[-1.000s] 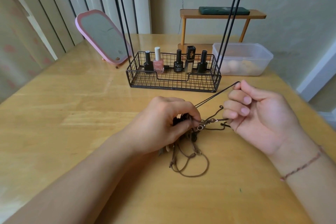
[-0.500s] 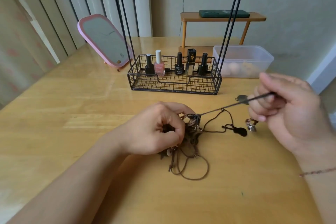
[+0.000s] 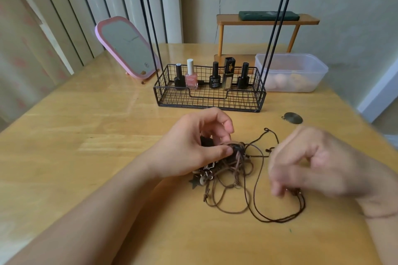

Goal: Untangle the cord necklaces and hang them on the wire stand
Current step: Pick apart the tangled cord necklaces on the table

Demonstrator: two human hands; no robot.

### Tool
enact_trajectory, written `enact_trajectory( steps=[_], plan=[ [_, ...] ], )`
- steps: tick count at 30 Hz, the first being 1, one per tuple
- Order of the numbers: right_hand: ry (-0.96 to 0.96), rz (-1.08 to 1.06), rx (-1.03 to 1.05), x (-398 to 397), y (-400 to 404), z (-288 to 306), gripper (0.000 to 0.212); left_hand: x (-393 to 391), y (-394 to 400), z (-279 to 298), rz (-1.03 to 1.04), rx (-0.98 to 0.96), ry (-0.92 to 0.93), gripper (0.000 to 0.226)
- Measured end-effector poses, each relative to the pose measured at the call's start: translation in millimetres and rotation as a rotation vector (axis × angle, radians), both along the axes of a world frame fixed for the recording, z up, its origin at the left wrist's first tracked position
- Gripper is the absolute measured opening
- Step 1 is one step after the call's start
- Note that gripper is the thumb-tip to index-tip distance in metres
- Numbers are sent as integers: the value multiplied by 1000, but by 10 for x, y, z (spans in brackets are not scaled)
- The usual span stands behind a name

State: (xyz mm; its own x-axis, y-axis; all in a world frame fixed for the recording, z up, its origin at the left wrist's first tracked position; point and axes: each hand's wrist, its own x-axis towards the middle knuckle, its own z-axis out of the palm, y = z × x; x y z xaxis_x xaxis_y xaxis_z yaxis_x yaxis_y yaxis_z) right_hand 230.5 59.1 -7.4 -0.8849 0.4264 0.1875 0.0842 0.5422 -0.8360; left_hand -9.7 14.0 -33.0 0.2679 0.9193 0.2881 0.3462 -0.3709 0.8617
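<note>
Pinching the knotted heart of the cord necklaces [image 3: 234,170] with thumb and fingers of the left hand [image 3: 193,148], low on the wooden table [image 3: 86,157]. Blurred right hand [image 3: 312,163] just beside the tangle, fingers curled over a dark cord loop; grip too smeared to tell. Behind, wire stand [image 3: 210,97] with its basket holding nail polish bottles [image 3: 214,76], uprights rising out of frame. Round metal pendant [image 3: 293,117] lying apart near the basket; pink mirror [image 3: 127,47], plastic tub [image 3: 290,73], small wooden shelf [image 3: 267,21] further back.
</note>
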Motion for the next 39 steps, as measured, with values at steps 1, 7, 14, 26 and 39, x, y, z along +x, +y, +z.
enact_trajectory(
  steps=[1,7,14,26,39],
  plan=[
    [116,-52,-17,14,6,5,51,4,5,1,-2,21,-4,25],
    [81,-626,178,-217,3,-126,19,-28,23,16,27,162,-48,14],
    [-35,-439,34,-292,-122,-37,19,-36,47,-1,-8,195,-113,14],
    [51,-545,180,-329,-156,-73,19,-59,11,7,30,245,-78,5],
    [201,-531,379,-354,-144,-161,11,11,-50,13,100,209,62,16]
  ],
)
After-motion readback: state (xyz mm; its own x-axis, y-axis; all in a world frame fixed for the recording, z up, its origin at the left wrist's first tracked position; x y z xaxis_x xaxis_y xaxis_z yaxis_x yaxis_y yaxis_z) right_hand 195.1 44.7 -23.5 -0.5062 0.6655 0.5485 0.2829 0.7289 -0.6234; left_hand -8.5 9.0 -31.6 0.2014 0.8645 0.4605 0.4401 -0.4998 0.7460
